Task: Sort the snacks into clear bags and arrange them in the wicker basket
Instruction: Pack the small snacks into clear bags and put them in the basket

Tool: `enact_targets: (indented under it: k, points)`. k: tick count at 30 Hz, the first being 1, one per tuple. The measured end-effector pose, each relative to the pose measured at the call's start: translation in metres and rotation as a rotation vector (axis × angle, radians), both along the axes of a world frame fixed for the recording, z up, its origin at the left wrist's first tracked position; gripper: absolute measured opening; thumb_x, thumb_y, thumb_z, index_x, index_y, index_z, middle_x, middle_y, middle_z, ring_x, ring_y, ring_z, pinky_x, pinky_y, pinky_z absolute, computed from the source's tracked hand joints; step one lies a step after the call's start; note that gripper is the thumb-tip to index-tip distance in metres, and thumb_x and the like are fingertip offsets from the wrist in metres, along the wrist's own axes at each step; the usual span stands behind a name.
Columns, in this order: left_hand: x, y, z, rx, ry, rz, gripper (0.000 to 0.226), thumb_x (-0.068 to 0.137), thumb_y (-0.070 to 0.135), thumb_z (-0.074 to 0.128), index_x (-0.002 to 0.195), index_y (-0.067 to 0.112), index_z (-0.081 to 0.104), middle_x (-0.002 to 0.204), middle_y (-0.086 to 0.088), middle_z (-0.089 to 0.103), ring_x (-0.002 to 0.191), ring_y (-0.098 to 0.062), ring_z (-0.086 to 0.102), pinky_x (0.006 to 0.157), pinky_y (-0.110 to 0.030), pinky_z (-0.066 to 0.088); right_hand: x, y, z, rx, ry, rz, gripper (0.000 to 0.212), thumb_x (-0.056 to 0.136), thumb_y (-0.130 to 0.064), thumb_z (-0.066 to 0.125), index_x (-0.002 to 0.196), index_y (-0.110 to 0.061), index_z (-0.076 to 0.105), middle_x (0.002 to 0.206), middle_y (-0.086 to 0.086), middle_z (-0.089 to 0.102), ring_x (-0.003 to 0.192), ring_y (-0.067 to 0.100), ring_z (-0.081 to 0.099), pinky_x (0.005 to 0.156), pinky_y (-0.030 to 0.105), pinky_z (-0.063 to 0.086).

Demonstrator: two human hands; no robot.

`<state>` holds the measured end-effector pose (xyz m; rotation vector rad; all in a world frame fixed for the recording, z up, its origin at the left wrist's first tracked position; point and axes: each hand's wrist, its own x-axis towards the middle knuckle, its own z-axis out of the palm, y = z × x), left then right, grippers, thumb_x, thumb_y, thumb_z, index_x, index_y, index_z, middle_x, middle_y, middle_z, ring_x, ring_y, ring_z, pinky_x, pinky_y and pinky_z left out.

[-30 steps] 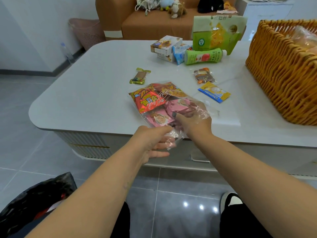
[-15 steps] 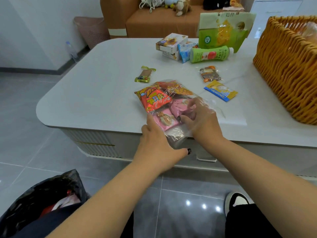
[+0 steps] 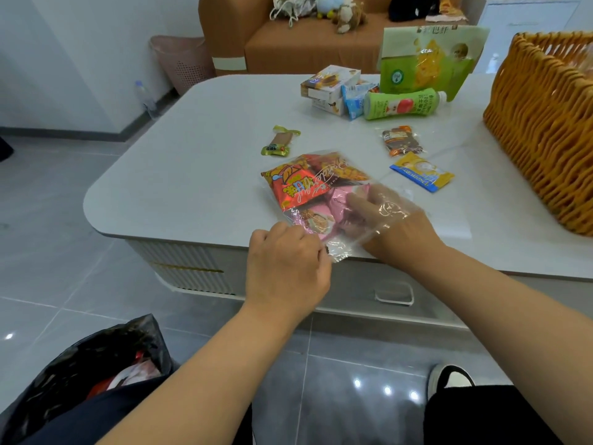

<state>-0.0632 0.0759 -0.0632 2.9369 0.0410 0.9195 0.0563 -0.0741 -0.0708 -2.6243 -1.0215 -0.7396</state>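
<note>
1. Head view, progress. One clear bag lies flat at the near edge of the white table and already holds several snacks: a red packet, an orange one behind it and pink ones nearer the opening. It appears part-filled and not yet closed.
2. Head view, remaining work. Loose items on the table are a small green-wrapped bar, a brown packet, a yellow-and-blue sachet, two boxes, a green bottle and a large green pouch. The wicker basket stands at the right, well apart from the bag; something wrapped in clear film shows at its top right, too cropped to identify. Judged from this, bagging is midway and the current bag has yet to be set in the basket.
3. Head view, left hand. Fingers are curled at the bag's open end, pinching the plastic lip at the table edge.
4. Head view, right hand. It is inserted into the bag; the fingers lie fairly straight under the film, touching the pink packets. No closed grasp is visible.
</note>
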Motion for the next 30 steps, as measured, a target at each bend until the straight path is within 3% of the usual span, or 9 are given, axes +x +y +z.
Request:
enact_targets:
  k: [5,8,11,14,17,19,21,23,30]
  points:
    - [0.001,0.005,-0.003,-0.03,-0.004,-0.005,0.023,0.077,0.025,0.05,0.056,0.016,0.053,0.055,0.001,0.05,0.056,-0.025,0.049,0.058,-0.03,0.024,0.023,0.007,-0.026,-0.156,-0.178,0.241,0.029,0.091,-0.032,0.062,0.118,-0.02,0.058,0.124,0.006,0.058,0.119,0.031,0.052,0.097,0.042,0.043]
    - [0.001,0.002,-0.002,-0.05,0.031,-0.003,0.022,0.075,0.024,0.053,0.055,0.015,0.052,0.054,0.001,0.049,0.054,-0.025,0.048,0.057,-0.029,0.025,0.034,0.012,-0.031,-0.153,-0.06,0.265,0.019,0.087,-0.03,0.066,0.094,-0.015,0.057,0.089,0.008,0.06,0.086,0.03,0.059,0.075,0.041,0.049]
    - [0.002,0.001,-0.001,-0.071,0.059,-0.005,0.02,0.072,0.022,0.06,0.054,0.015,0.052,0.053,0.001,0.049,0.053,-0.024,0.048,0.057,-0.029,0.026,0.028,0.012,-0.035,-0.324,-0.11,0.292,0.009,0.08,-0.012,0.059,0.081,-0.017,0.067,0.086,0.011,0.059,0.083,0.031,0.064,0.07,0.039,0.055]
    - [0.003,0.002,-0.002,-0.096,0.066,-0.015,0.017,0.072,0.023,0.06,0.057,0.015,0.056,0.054,0.001,0.051,0.054,-0.024,0.05,0.057,-0.03,0.028,0.02,0.012,-0.026,-0.327,-0.13,0.265,0.024,0.087,-0.007,0.05,0.076,-0.019,0.068,0.082,0.01,0.059,0.08,0.028,0.063,0.068,0.035,0.053]
    - [0.002,0.001,0.0,-0.133,0.142,0.029,0.018,0.079,0.029,0.059,0.09,0.015,0.063,0.063,0.002,0.059,0.064,-0.027,0.058,0.061,-0.034,0.036,0.014,0.018,-0.012,-0.235,-0.118,0.373,0.03,0.082,-0.008,0.044,0.091,-0.01,0.072,0.098,0.021,0.064,0.092,0.038,0.063,0.08,0.049,0.054]
    - [0.001,0.0,0.002,-0.17,0.279,0.088,0.041,0.09,0.034,0.054,0.125,0.014,0.045,0.081,0.0,0.067,0.081,-0.029,0.063,0.069,-0.037,0.04,0.008,0.025,-0.006,-0.199,-0.109,0.454,0.023,0.069,-0.008,0.052,0.083,-0.018,0.067,0.085,0.015,0.062,0.071,0.034,0.065,0.064,0.044,0.056]
    - [0.001,0.0,-0.001,-0.229,0.328,0.111,0.055,0.096,0.035,0.049,0.141,0.013,0.024,0.098,-0.003,0.07,0.094,-0.03,0.063,0.075,-0.037,0.041,0.01,0.032,-0.009,-0.249,-0.039,0.402,0.029,0.06,-0.013,0.074,0.082,-0.021,0.057,0.079,0.01,0.06,0.063,0.03,0.063,0.06,0.04,0.054]
    - [0.0,-0.002,-0.003,-0.298,0.36,0.117,0.058,0.098,0.028,0.047,0.146,0.013,0.017,0.102,-0.008,0.068,0.096,-0.032,0.063,0.072,-0.035,0.038,0.023,0.028,-0.025,-0.254,0.056,0.349,0.034,0.068,-0.027,0.082,0.094,-0.021,0.062,0.087,0.008,0.064,0.078,0.031,0.065,0.072,0.044,0.054]
    - [0.0,-0.006,-0.001,-0.356,0.425,0.137,0.065,0.096,0.015,0.046,0.149,0.021,0.009,0.087,-0.005,0.055,0.088,-0.031,0.061,0.065,-0.032,0.034,0.006,0.025,-0.012,-0.187,0.199,0.336,0.045,0.086,-0.056,0.042,0.113,-0.027,0.064,0.116,0.011,0.06,0.103,0.026,0.059,0.091,0.052,0.048]
